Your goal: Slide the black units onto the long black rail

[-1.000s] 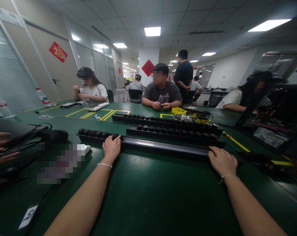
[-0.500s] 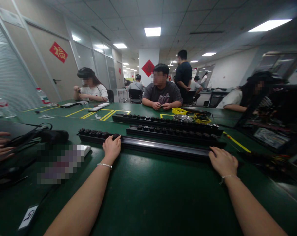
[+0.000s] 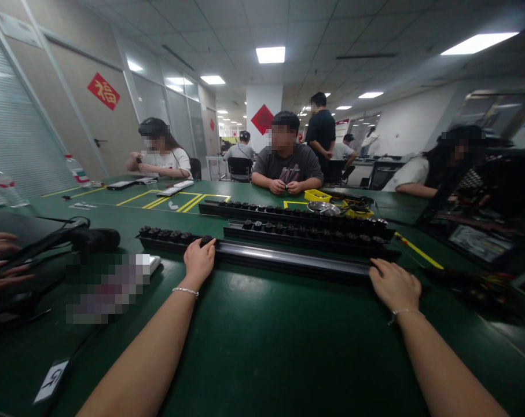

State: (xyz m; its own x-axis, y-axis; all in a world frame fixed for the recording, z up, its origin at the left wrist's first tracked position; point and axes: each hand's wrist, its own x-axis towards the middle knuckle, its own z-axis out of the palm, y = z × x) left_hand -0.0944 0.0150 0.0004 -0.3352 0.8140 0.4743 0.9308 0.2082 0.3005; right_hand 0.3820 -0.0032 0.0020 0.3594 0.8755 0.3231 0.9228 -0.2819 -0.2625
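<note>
A long black rail [image 3: 283, 258] lies across the table in front of me, with several black socket-like modules [image 3: 171, 235] lined up in its left part. My left hand [image 3: 199, 262] is closed on one small black module [image 3: 206, 239] at the right end of that row. Its fingers partly cover the piece. At the rail's right end, my right hand [image 3: 395, 284] grips the rail, thumb side toward it and fingertips partly hidden. Right of the held module, the rail's channel shows a bare, shiny surface.
Behind it lie two more rails, a middle one [image 3: 305, 238] and a far one [image 3: 214, 209], both with modules. A metal bowl [image 3: 323, 208] and yellow bin [image 3: 316, 196] stand beyond. Another person's hands [image 3: 2, 260] are at left near black cables. A computer-like unit [image 3: 479, 240] stands right.
Both my hands and the rail hold almost the same place. The other person's hands at the left edge have shifted slightly.
</note>
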